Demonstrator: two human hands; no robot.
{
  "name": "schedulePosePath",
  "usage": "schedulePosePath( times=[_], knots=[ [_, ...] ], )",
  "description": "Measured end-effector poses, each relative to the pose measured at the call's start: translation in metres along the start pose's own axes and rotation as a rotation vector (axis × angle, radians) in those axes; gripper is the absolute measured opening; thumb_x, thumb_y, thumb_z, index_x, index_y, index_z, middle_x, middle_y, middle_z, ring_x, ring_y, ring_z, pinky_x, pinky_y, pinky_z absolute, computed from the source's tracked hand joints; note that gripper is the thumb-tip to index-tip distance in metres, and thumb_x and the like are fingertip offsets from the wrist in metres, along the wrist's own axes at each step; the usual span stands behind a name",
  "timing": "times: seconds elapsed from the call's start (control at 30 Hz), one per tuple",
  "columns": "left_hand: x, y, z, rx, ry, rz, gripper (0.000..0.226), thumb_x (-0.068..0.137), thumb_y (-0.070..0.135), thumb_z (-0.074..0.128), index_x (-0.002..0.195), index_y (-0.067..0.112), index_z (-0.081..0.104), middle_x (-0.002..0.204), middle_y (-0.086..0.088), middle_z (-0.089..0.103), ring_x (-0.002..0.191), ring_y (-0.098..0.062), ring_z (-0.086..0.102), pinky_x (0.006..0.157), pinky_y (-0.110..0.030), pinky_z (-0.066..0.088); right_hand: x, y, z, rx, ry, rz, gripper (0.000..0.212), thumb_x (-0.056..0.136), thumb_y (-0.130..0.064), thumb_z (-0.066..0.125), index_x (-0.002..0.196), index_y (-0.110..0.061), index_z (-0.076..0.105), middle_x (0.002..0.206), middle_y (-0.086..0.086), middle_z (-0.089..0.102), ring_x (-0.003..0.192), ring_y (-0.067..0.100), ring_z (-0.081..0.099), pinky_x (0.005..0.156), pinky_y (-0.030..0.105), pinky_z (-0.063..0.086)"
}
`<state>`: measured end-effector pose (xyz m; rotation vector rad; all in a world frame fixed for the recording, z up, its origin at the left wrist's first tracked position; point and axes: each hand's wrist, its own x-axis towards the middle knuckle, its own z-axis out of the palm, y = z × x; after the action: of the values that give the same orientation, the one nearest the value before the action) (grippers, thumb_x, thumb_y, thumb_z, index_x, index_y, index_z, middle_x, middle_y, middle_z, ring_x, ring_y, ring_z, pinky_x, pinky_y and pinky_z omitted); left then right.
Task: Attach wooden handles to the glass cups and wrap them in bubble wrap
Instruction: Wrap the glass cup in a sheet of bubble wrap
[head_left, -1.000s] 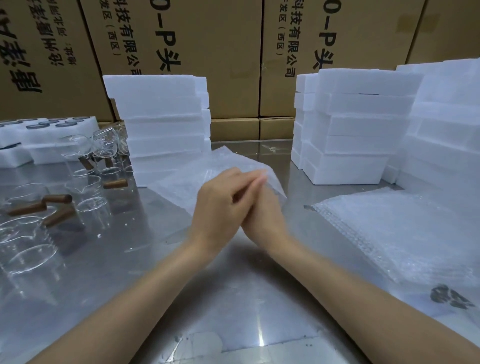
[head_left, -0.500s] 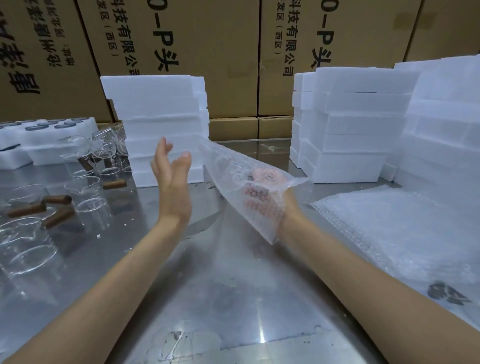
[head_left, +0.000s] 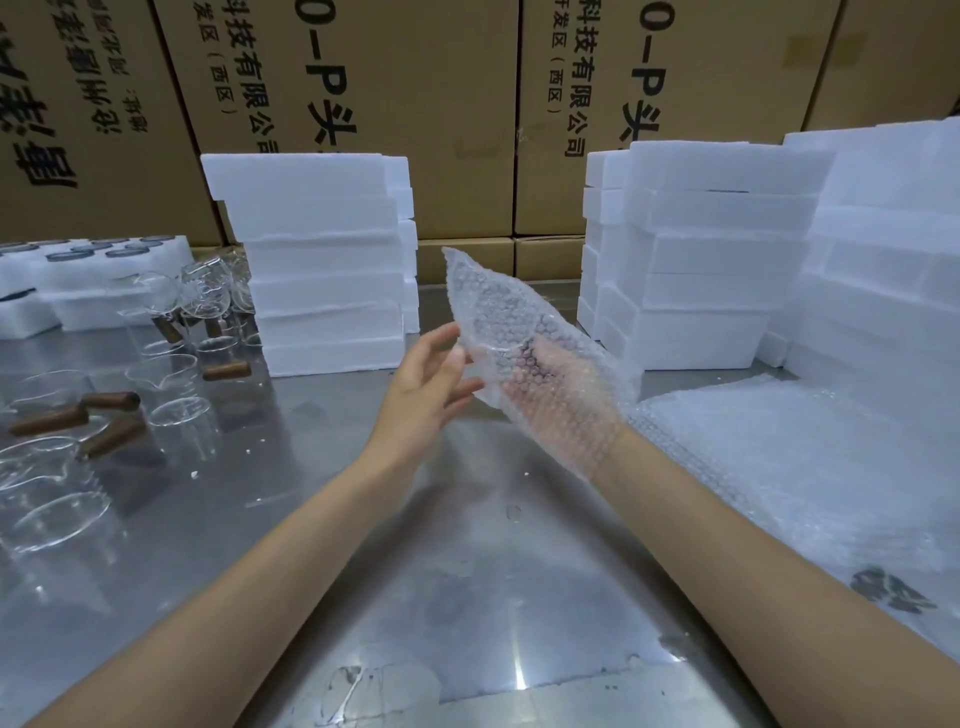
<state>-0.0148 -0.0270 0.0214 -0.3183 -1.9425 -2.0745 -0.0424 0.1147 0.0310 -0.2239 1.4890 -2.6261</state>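
Observation:
My right hand sits inside a clear bubble wrap bag, its fingers stretched out and visible through the plastic; the bag points up and away over the steel table. My left hand is beside the bag with relaxed fingers, the fingertips touching its left edge. Several glass cups stand at the left, some with a wooden handle attached. Another handle lies by a cup near the foam stack.
A pile of bubble wrap bags lies at the right. White foam blocks are stacked at centre left and right, with a foam tray at far left. Cardboard boxes wall the back.
My hands were pressed together on the bag a second ago. They parted, my right hand went inside the bag and lifted it, and my left hand has come back to its edge.

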Motion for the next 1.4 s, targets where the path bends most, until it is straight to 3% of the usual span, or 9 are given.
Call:
schedulePosePath(
  times=[0.13, 0.27, 0.37, 0.47, 0.77, 0.9, 1.1, 1.3, 1.4],
  knots=[
    [0.009, 0.005, -0.015, 0.223, 0.096, 0.1, 0.022, 0.096, 0.014, 0.054, 0.116, 0.024, 0.053, 0.108, 0.006, 0.062, 0.085, -0.01, 0.066, 0.076, -0.018, 0.047, 0.003, 0.001, -0.007, -0.037, 0.023, 0.013, 0.02, 0.101, -0.016, 0.039, 0.084, -0.02, 0.049, 0.083, -0.002, 0.057, 0.051, -0.003, 0.062, 0.058, 0.014, 0.053],
    [0.009, 0.009, -0.039, 0.805, 0.133, 0.466, 0.067, 0.085, 0.01, 0.07, 0.142, 0.015, 0.036, 0.135, 0.001, 0.04, 0.119, -0.012, 0.046, 0.1, -0.008, 0.033, 0.016, -0.007, -0.01, -0.134, 0.025, 0.148, 0.043, 0.102, -0.007, 0.031, 0.065, -0.01, 0.053, 0.043, -0.004, 0.055, 0.034, 0.001, 0.051, 0.043, 0.01, 0.044],
    [0.01, 0.017, -0.047, 1.163, 0.041, 0.705, 0.088, 0.077, 0.015, 0.078, 0.147, 0.005, 0.027, 0.15, -0.013, 0.031, 0.139, -0.023, 0.028, 0.115, -0.034, 0.026, 0.019, -0.005, -0.014, -0.29, 0.027, 0.13, 0.035, 0.099, -0.001, 0.035, 0.068, -0.007, 0.05, 0.065, 0.007, 0.047, 0.042, 0.004, 0.052, 0.054, 0.016, 0.046],
    [0.008, 0.016, -0.046, 1.284, -0.124, 0.708, 0.085, 0.076, 0.012, 0.078, 0.147, 0.006, 0.032, 0.151, -0.01, 0.036, 0.139, -0.029, 0.034, 0.111, -0.046, 0.031, 0.015, 0.002, -0.02, -0.383, 0.063, 0.072, 0.021, 0.098, -0.006, 0.045, 0.079, -0.011, 0.055, 0.081, 0.007, 0.054, 0.078, 0.02, 0.059, 0.084, 0.033, 0.051],
    [0.005, 0.009, -0.042, 1.061, -0.178, 0.624, 0.067, 0.079, 0.021, 0.077, 0.139, 0.018, 0.046, 0.137, 0.003, 0.054, 0.122, -0.019, 0.053, 0.099, -0.029, 0.041, 0.001, -0.007, -0.021, -0.296, 0.057, 0.139, 0.03, 0.101, -0.003, 0.035, 0.075, -0.009, 0.049, 0.075, 0.006, 0.049, 0.061, 0.014, 0.056, 0.053, 0.017, 0.049],
    [0.0, 0.008, -0.032, 0.99, -0.204, 0.626, 0.068, 0.073, 0.028, 0.082, 0.132, 0.015, 0.05, 0.131, 0.002, 0.058, 0.118, -0.021, 0.056, 0.096, -0.039, 0.047, -0.015, -0.011, -0.034, -0.219, 0.053, 0.162, 0.035, 0.1, -0.003, 0.031, 0.069, -0.007, 0.048, 0.048, 0.005, 0.058, 0.037, 0.008, 0.058, 0.037, 0.015, 0.046],
    [-0.002, 0.004, -0.029, 0.961, -0.186, 0.679, 0.064, 0.074, 0.028, 0.08, 0.128, 0.011, 0.05, 0.126, 0.0, 0.057, 0.112, -0.014, 0.054, 0.092, -0.033, 0.046, -0.015, -0.012, -0.03, -0.261, 0.042, 0.187, 0.04, 0.099, 0.003, 0.027, 0.065, -0.009, 0.044, 0.033, -0.003, 0.05, 0.028, 0.003, 0.049, 0.035, 0.013, 0.042],
    [-0.002, -0.001, -0.028, 0.941, -0.156, 0.667, 0.065, 0.072, 0.028, 0.081, 0.127, 0.016, 0.049, 0.122, 0.008, 0.054, 0.109, -0.007, 0.05, 0.088, -0.018, 0.039, -0.005, -0.008, -0.03, -0.5, 0.047, 0.213, 0.031, 0.1, -0.003, 0.034, 0.074, -0.015, 0.046, 0.075, -0.001, 0.048, 0.064, 0.007, 0.048, 0.043, 0.008, 0.043],
    [-0.001, -0.004, -0.03, 0.914, -0.154, 0.567, 0.067, 0.066, 0.035, 0.08, 0.123, 0.025, 0.045, 0.114, 0.017, 0.052, 0.101, -0.009, 0.053, 0.081, -0.02, 0.044, -0.005, -0.01, -0.014, -0.471, -0.004, 0.191, 0.03, 0.098, -0.003, 0.039, 0.071, -0.014, 0.046, 0.068, -0.001, 0.05, 0.047, 0.001, 0.055, 0.04, 0.008, 0.042]
  ],
)
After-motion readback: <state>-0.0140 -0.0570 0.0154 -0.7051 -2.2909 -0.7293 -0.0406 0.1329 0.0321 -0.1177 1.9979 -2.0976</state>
